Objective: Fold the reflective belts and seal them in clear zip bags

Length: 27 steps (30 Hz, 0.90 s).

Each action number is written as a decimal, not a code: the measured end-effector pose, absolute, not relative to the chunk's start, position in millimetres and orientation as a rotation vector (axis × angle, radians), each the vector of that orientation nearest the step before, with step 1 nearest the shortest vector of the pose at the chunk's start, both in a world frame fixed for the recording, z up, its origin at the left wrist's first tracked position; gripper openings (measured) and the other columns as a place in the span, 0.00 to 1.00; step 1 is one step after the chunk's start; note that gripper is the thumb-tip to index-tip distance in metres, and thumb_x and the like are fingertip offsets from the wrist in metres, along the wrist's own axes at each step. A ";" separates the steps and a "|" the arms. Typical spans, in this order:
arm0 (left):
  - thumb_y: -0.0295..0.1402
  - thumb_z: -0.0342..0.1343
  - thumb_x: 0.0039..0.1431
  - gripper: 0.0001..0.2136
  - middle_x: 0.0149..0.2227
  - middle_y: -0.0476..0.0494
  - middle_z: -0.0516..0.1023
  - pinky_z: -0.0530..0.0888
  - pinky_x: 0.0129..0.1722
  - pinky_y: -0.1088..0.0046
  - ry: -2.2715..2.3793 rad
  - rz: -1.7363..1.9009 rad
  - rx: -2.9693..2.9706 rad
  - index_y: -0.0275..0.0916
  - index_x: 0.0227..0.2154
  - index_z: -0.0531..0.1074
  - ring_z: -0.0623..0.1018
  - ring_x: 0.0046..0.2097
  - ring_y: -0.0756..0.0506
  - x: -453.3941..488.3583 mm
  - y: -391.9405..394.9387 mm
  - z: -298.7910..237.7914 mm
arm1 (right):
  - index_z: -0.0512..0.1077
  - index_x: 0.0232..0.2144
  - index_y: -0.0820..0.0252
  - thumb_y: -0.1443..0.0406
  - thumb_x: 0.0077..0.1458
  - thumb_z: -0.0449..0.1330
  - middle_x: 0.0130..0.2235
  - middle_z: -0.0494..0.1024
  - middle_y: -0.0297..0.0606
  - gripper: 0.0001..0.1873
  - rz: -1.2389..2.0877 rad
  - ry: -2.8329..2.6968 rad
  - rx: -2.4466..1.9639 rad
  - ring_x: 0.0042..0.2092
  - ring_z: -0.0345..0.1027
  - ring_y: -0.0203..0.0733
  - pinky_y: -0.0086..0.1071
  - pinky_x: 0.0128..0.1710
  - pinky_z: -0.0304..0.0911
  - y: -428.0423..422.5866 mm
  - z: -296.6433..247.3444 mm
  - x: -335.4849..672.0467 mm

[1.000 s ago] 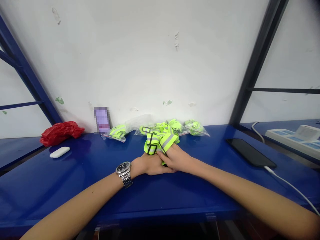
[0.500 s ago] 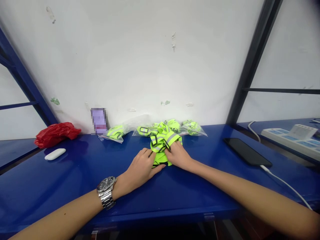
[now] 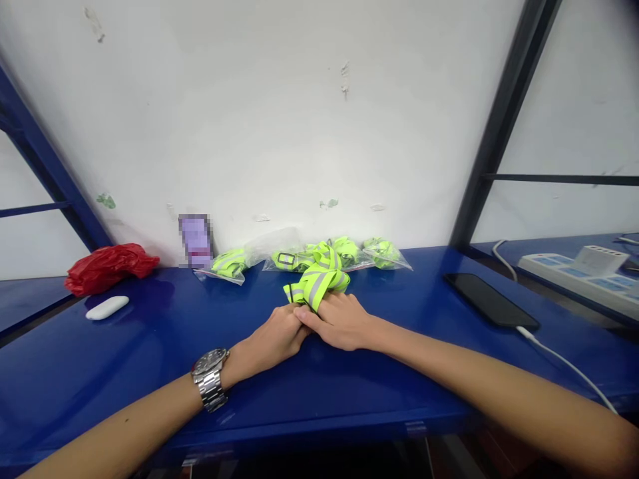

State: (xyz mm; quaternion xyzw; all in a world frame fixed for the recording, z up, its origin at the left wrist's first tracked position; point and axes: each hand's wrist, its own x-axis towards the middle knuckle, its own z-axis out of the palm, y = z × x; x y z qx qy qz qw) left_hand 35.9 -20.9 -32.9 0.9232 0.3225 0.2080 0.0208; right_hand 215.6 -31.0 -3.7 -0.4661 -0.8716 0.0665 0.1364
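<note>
A neon yellow reflective strap [image 3: 319,283] with a grey stripe and black edging lies bunched and looped over the middle of the desk. My left hand [image 3: 284,330], with a steel watch on its wrist, is closed at the strap's near left end. My right hand [image 3: 347,320] lies over the near part of the strap with its fingers curled into the folds. Its thumb touches the left hand's knuckles. The fingertips of both hands are largely hidden. Behind the strap, clear bags hold similar yellow straps: one bag [image 3: 230,264] at the left and another [image 3: 384,253] at the right.
On the blue desk [image 3: 150,372], a red plastic bag [image 3: 110,267] and a white case [image 3: 107,308] sit at the left. A propped phone [image 3: 196,241] leans on the wall. At the right are a black phone [image 3: 492,301] with its cable and a power strip [image 3: 579,279].
My right hand has turned and come nearer, laying its thumb against my left hand. The strap's near folds are gathered closer under the hands, and its buckle no longer shows clearly.
</note>
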 end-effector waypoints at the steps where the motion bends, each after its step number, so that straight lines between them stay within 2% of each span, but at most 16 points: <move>1: 0.27 0.46 0.64 0.07 0.33 0.45 0.74 0.72 0.34 0.74 1.005 0.665 2.836 0.37 0.32 0.68 0.75 0.34 0.48 35.5 -22.2 -31.8 | 0.69 0.44 0.61 0.44 0.62 0.35 0.45 0.75 0.52 0.34 0.198 -2.556 -1.358 0.44 0.69 0.58 0.46 0.39 0.62 -31.3 -2.6 216.8; 5: 0.28 0.49 0.62 0.08 0.28 0.48 0.74 0.69 0.28 0.76 0.966 0.680 2.992 0.37 0.28 0.68 0.74 0.29 0.50 32.1 -27.7 -22.2 | 0.67 0.47 0.62 0.40 0.59 0.35 0.47 0.74 0.53 0.38 0.213 -2.622 -1.350 0.45 0.70 0.59 0.46 0.40 0.64 -29.7 0.7 223.0; 8: 0.31 0.51 0.58 0.08 0.23 0.46 0.72 0.71 0.27 0.71 0.885 0.759 3.342 0.36 0.26 0.70 0.73 0.26 0.47 27.1 -30.8 -8.5 | 0.67 0.49 0.61 0.39 0.58 0.38 0.48 0.74 0.52 0.38 0.224 -2.635 -1.303 0.46 0.70 0.58 0.47 0.41 0.65 -27.3 0.7 226.1; 10: 0.30 0.50 0.56 0.08 0.30 0.39 0.76 0.74 0.36 0.63 0.668 0.864 3.536 0.32 0.34 0.72 0.77 0.35 0.41 26.9 -32.6 1.6 | 0.66 0.52 0.60 0.40 0.58 0.41 0.51 0.72 0.53 0.37 0.196 -2.634 -1.279 0.49 0.68 0.60 0.49 0.42 0.65 -25.4 -1.2 226.5; 11: 0.29 0.50 0.55 0.13 0.37 0.34 0.77 0.73 0.43 0.59 0.536 0.851 3.598 0.30 0.42 0.71 0.76 0.43 0.38 28.5 -33.4 5.8 | 0.65 0.54 0.60 0.41 0.57 0.43 0.53 0.71 0.53 0.36 0.178 -2.640 -1.265 0.51 0.67 0.61 0.49 0.43 0.65 -24.4 -2.7 226.4; 13: 0.28 0.50 0.55 0.23 0.53 0.27 0.70 0.66 0.55 0.52 0.409 0.669 3.640 0.28 0.55 0.62 0.68 0.57 0.34 34.7 -33.9 10.3 | 0.65 0.55 0.59 0.43 0.57 0.47 0.55 0.70 0.51 0.33 0.153 -2.672 -1.213 0.52 0.66 0.61 0.50 0.44 0.65 -22.4 -6.3 226.0; 15: 0.32 0.50 0.56 0.29 0.61 0.27 0.62 0.59 0.61 0.51 0.483 0.460 3.577 0.27 0.60 0.55 0.60 0.64 0.34 41.7 -31.9 8.8 | 0.66 0.55 0.57 0.45 0.58 0.48 0.55 0.70 0.49 0.31 0.158 -2.688 -1.161 0.52 0.66 0.59 0.49 0.46 0.64 -20.3 -9.7 226.3; 18: 0.38 0.52 0.58 0.32 0.61 0.26 0.61 0.59 0.62 0.53 0.667 0.427 3.392 0.28 0.61 0.51 0.60 0.64 0.35 46.1 -24.4 -0.4 | 0.64 0.57 0.59 0.42 0.54 0.52 0.56 0.68 0.52 0.37 0.183 -2.640 -1.136 0.53 0.65 0.59 0.49 0.46 0.65 -16.1 -13.0 228.5; 20: 0.39 0.51 0.60 0.30 0.61 0.28 0.62 0.61 0.62 0.54 0.695 0.468 3.283 0.30 0.61 0.50 0.62 0.63 0.36 43.8 -19.2 -6.3 | 0.63 0.58 0.64 0.41 0.49 0.56 0.56 0.67 0.56 0.43 0.210 -2.625 -1.115 0.54 0.63 0.61 0.50 0.47 0.64 -12.2 -13.8 230.4; 24: 0.39 0.51 0.63 0.28 0.62 0.30 0.60 0.64 0.61 0.56 0.795 0.469 3.110 0.35 0.62 0.49 0.60 0.64 0.37 36.6 -15.5 -12.0 | 0.62 0.57 0.68 0.48 0.50 0.60 0.57 0.66 0.56 0.40 0.325 -2.660 -0.907 0.57 0.61 0.58 0.49 0.55 0.58 -4.9 -12.5 234.0; 27: 0.41 0.50 0.64 0.29 0.64 0.29 0.57 0.64 0.61 0.55 0.903 0.466 3.031 0.36 0.63 0.48 0.58 0.65 0.37 34.8 -17.5 -14.6 | 0.58 0.60 0.68 0.55 0.49 0.64 0.59 0.65 0.56 0.41 0.416 -2.638 -0.864 0.58 0.60 0.58 0.48 0.56 0.57 -4.0 -11.3 237.3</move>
